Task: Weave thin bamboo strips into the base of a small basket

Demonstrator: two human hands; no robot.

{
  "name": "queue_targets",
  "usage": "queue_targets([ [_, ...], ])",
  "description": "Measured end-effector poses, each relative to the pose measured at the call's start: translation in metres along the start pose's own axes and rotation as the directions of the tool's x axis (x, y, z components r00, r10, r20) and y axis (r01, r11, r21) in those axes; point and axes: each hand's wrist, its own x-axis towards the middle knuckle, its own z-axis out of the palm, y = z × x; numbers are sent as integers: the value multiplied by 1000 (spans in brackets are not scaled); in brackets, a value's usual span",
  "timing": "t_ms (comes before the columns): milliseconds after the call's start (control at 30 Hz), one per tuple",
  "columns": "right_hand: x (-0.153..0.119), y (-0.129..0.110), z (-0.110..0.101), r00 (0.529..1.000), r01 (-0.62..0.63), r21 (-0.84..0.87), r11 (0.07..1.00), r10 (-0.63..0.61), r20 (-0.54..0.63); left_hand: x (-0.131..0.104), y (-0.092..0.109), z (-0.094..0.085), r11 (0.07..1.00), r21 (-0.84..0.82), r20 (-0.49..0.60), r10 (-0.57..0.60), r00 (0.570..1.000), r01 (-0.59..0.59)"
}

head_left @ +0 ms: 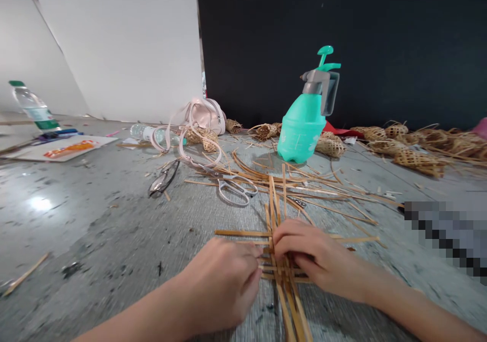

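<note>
Flat bamboo strips (289, 301) cross one another in a small open weave on the grey table. On its left side, my left hand (224, 281) is closed, fingertips pinching the ends of the crosswise strips. From the right, my right hand (308, 255) bends over the crossing, its fingers closed on the lengthwise strips near the top of the weave. The fingers hide part of the crossing. One crosswise strip (239, 233) sticks out to the left beyond my left hand. Just past the weave lie scissors (236, 190) with pale grey handles.
A green spray bottle (302, 129) stands behind a pile of loose strips (262, 177). Woven bamboo pieces (418, 160) line the back right. Glasses (163, 179), a pink bag (207, 116), a lying bottle (146, 133) and a painted sheet (34, 151) are further left.
</note>
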Motion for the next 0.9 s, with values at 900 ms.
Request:
queue_targets([
  [900,-23,-3,16,940,-342,-261,903,323,-114,25,-4,8,924,-209,59,-314,947,320],
])
